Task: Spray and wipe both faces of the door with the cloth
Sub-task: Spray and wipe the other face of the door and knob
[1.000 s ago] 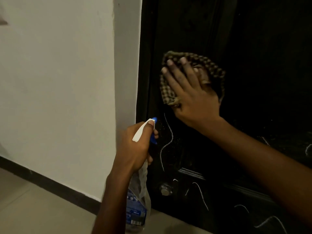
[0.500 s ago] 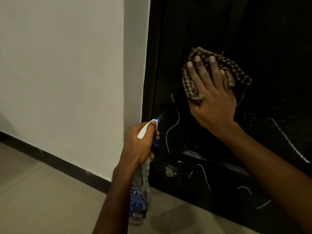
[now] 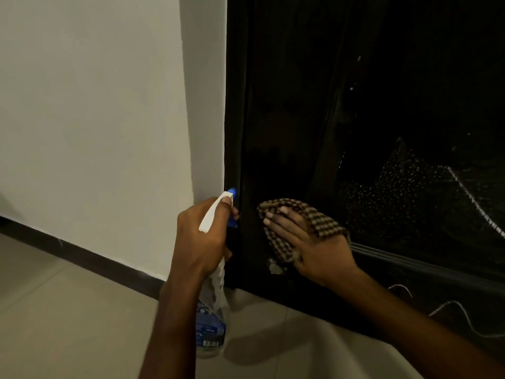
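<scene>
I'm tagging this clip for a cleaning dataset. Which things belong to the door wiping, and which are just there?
In use: dark door; checked cloth, pressed flat to it by the right hand; spray bottle, held in the left hand.
Just there: white wall; dark skirting; tiled floor.

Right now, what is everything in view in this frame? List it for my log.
door: one, black, right of view
cloth: one, brown checked, against the door low down
spray bottle: one, clear with blue label and white trigger, by the door's edge
spray droplets: many, pale, on the door right of the cloth
scribbled lines: a few, white, low on the door, far right
round fitting: one, metal, on the door below the cloth
wall: one, white, left
skirting: one, dark, foot of the wall
floor: one, pale tiles, bottom
left hand: one, grips the spray bottle
right hand: one, presses the cloth flat on the door
</scene>
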